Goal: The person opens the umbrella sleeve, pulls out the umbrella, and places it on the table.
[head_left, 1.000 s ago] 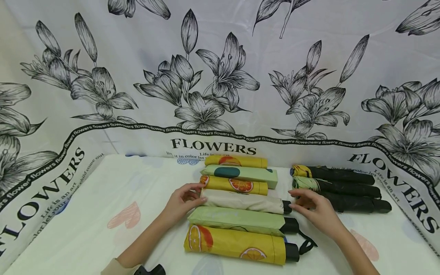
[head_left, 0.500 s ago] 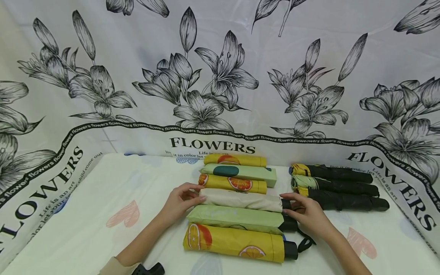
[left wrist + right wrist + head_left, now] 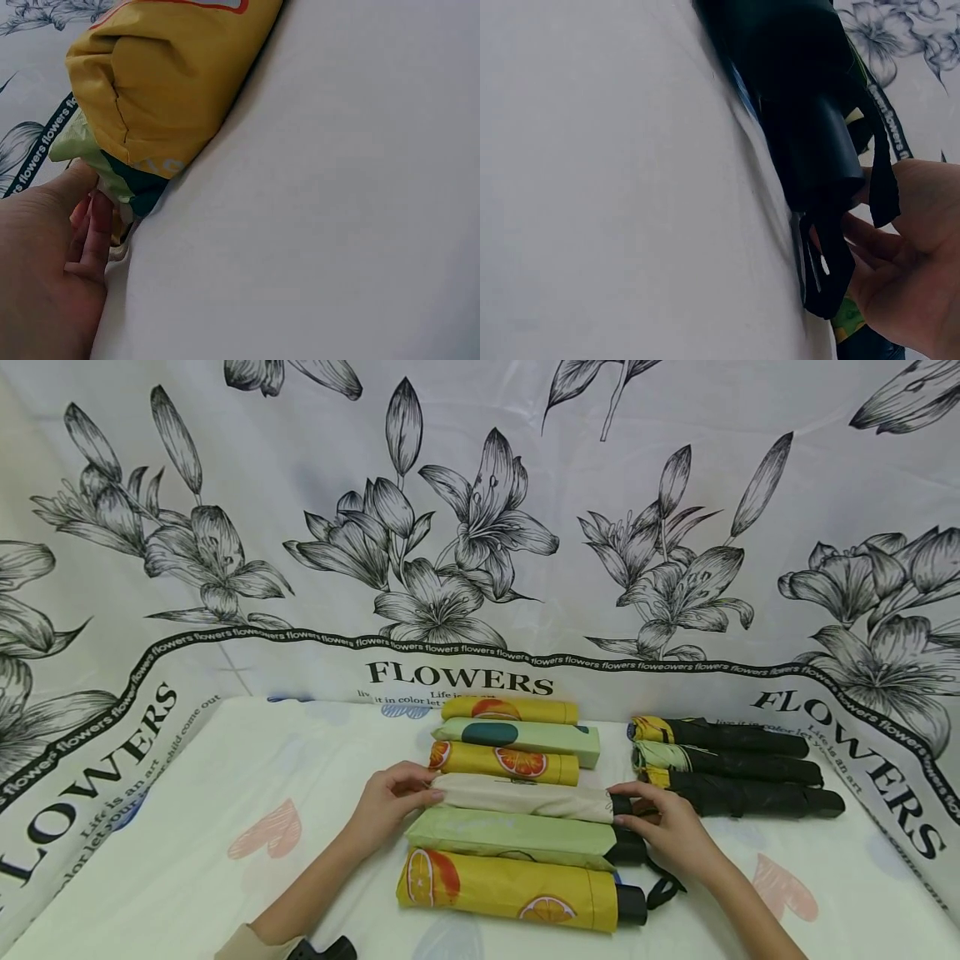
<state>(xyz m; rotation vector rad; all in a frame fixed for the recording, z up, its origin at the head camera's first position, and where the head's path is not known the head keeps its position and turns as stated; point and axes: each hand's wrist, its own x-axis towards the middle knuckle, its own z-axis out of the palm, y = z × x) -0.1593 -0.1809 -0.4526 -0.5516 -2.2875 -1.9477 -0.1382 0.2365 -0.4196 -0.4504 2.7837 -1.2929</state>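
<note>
A folded cream umbrella lies crosswise in the middle of a row. My left hand holds its left end between thumb and fingers, and my right hand pinches the black handle at its right end. Just nearer lies a folded light green umbrella, then a yellow umbrella printed with orange slices. In the left wrist view, the yellow umbrella partly covers the fingertips of the left hand. Beside the right hand, the right wrist view has a black handle with a strap loop.
Behind the cream umbrella lie a yellow orange-print roll, a light green one and another yellow one. Three dark folded umbrellas lie at the right. A flower-print curtain hangs behind the white cloth.
My right hand has moved slightly left onto the black handle of the cream umbrella. The left hand keeps its place at the other end. The head view has shifted a little.
</note>
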